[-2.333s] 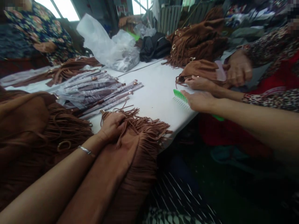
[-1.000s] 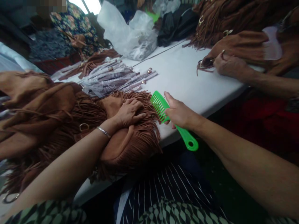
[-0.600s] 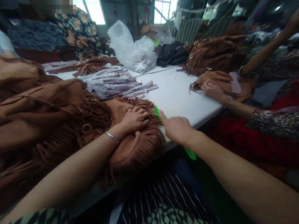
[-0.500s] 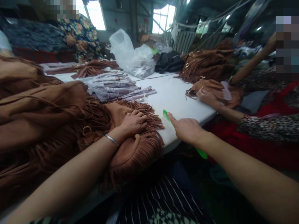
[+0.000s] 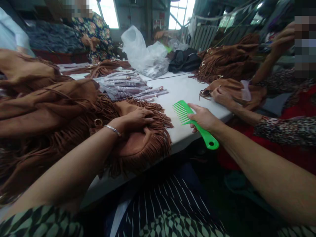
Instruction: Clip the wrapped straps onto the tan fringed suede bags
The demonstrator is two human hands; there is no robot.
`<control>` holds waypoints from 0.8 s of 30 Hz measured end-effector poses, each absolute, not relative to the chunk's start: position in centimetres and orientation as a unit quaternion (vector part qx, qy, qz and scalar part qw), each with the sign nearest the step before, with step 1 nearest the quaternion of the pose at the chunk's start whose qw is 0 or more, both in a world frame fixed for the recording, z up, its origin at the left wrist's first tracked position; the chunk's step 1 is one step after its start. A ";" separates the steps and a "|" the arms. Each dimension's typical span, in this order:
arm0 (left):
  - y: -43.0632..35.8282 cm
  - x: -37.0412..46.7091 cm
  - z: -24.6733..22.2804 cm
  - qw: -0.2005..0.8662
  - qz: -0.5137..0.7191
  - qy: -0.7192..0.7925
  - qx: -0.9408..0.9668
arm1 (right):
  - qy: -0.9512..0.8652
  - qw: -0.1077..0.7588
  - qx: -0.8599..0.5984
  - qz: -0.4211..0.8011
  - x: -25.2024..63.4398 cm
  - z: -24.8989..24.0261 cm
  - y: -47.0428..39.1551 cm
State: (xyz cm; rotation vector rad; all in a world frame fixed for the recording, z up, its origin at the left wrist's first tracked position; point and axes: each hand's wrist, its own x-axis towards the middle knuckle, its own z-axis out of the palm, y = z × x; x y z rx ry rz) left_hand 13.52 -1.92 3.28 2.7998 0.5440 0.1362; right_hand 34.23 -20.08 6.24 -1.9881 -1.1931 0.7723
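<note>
A brown fringed bag (image 5: 133,144) lies at the near edge of the white table (image 5: 170,84), its fringe hanging over the side. On top of it rests my left hand (image 5: 137,120), fingers stretched across the leather and partly in shadow. A green wide-toothed comb (image 5: 201,131) is gripped in my right hand (image 5: 203,117), just right of the bag. Its teeth point left towards the fringe without touching it. The comb's flat side and the hole in its handle show.
More brown fringed bags (image 5: 46,108) are piled at left. Plastic-wrapped strips (image 5: 128,84), a white plastic bag (image 5: 145,54) and a black cloth bundle (image 5: 185,59) lie beyond. At right a co-worker's hand (image 5: 223,97) touches another brown bag (image 5: 254,93).
My right hand has turned the comb, so its flat face shows instead of its edge. The left hand stays on the bag, shifted slightly. The whole view has moved a little.
</note>
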 end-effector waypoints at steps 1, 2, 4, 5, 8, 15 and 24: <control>-2.8 12.6 4.3 0.147 0.067 0.201 0.966 | -0.453 0.340 -0.762 0.314 34.6 5.9 -19.9; -3.9 11.4 5.2 0.138 0.090 0.216 0.962 | -0.449 0.333 -0.761 0.329 35.2 5.5 -19.6; -6.4 8.4 6.2 0.106 0.126 0.236 0.958 | -0.453 0.308 -0.760 0.349 36.7 5.0 -18.8; -7.7 6.7 6.2 0.080 0.150 0.254 0.952 | -0.462 0.295 -0.760 0.349 37.7 4.9 -18.2; -11.3 2.0 4.1 0.051 0.203 0.302 0.930 | -0.498 0.274 -0.765 0.301 41.5 5.8 -14.6; -18.1 -3.1 -2.1 0.095 0.366 0.488 0.786 | -0.606 0.187 -0.771 -0.052 43.0 11.6 -2.5; -18.8 -1.2 -1.4 0.139 0.461 0.611 0.628 | -0.915 -0.021 -0.363 0.176 22.0 5.5 -12.9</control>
